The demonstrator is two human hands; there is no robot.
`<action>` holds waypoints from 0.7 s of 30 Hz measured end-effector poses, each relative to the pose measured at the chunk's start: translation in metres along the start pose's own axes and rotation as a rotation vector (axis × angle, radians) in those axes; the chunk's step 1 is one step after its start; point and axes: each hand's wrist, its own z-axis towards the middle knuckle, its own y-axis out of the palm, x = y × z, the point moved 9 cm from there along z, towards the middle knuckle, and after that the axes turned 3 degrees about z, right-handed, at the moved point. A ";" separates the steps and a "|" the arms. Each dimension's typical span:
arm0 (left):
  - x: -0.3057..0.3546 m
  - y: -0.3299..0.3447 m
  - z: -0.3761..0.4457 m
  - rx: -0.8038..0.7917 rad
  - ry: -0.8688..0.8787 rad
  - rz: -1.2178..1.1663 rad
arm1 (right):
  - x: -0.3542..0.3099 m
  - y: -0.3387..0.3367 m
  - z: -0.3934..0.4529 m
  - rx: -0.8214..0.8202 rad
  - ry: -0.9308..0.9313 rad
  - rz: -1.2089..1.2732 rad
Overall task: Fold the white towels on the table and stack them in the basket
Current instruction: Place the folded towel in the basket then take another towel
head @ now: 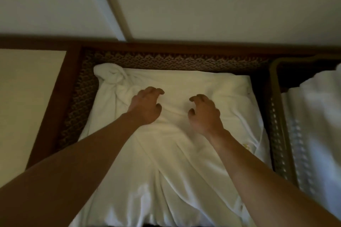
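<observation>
- A white towel (171,153) is lying crumpled across the desk (77,108), covering most of the patterned top and running down to the near edge of the view.
- The far left corner of the towel is bunching into a twisted knot near the desk's rear border.
- Long creases are running from the middle of the towel toward the near edge.
- The left hand (145,105) is hovering over or lightly touching the towel left of its middle, palm down.
- The left fingers (156,91) are curling like claws, spread narrowly, and are closing on no fabric; whether the tips are touching the cloth cannot be told.
- The right hand (204,114) is sitting just right of the towel's middle, mirroring the left, palm down.
- The right fingers (198,98) are likewise curling inward with the thumb apart from them, holding nothing visible.
- Both hands are near each other with a ridge of towel lying between them.
- A basket (276,116) with a perforated wall is standing just beside the desk's right side.
- White folded cloth (317,125) is lying inside the basket, reaching to about its rim.
- A pale wall (203,5) is rising behind the desk.
- The picture is dim and slightly blurred.
</observation>
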 end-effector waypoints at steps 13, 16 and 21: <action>0.007 0.017 0.061 -0.108 0.000 0.498 | 0.017 -0.015 0.068 -0.021 0.086 -0.521; 0.012 0.011 0.042 -0.006 0.100 0.433 | 0.012 -0.024 0.056 0.133 0.048 -0.476; 0.008 -0.006 -0.007 0.112 0.143 0.015 | 0.007 -0.045 0.005 0.363 -0.044 -0.347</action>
